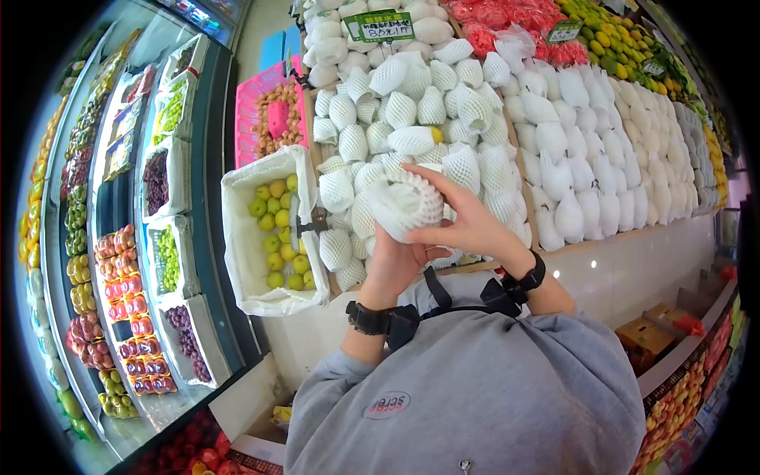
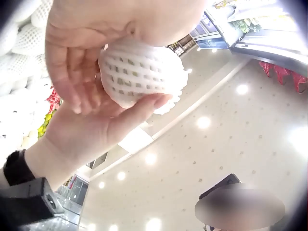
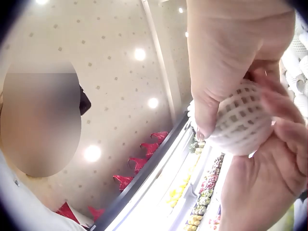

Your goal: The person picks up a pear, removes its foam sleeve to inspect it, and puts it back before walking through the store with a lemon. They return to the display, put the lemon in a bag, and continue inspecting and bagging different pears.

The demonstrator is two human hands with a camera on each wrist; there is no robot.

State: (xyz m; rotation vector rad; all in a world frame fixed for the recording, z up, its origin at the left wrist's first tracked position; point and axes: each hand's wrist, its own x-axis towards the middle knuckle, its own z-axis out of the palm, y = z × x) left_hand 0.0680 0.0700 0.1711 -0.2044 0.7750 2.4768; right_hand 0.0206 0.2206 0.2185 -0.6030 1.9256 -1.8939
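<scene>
Over the fruit display, both hands hold a fruit in a white foam net sleeve (image 1: 405,207); the sleeve hides most of the fruit. My left hand (image 1: 391,265) cups it from below, its palm against the net. Across the sleeve's right side lies my right hand (image 1: 467,226), forefinger at the far rim and thumb at the near one. In the left wrist view the right thumb presses along the netting (image 2: 137,74). Fingers of both hands wrap the foam (image 3: 245,118) in the right wrist view. Rows of sleeved fruit (image 1: 398,111) lie just beyond the hands.
A white lined box of green-yellow fruit (image 1: 229,229) stands to the left, with a pink basket (image 1: 247,95) behind it. A green price sign (image 1: 380,26) rises at the back. Smooth white-wrapped fruit (image 1: 570,214) fills the right-hand section. Refrigerated shelves (image 1: 210,237) line the far left.
</scene>
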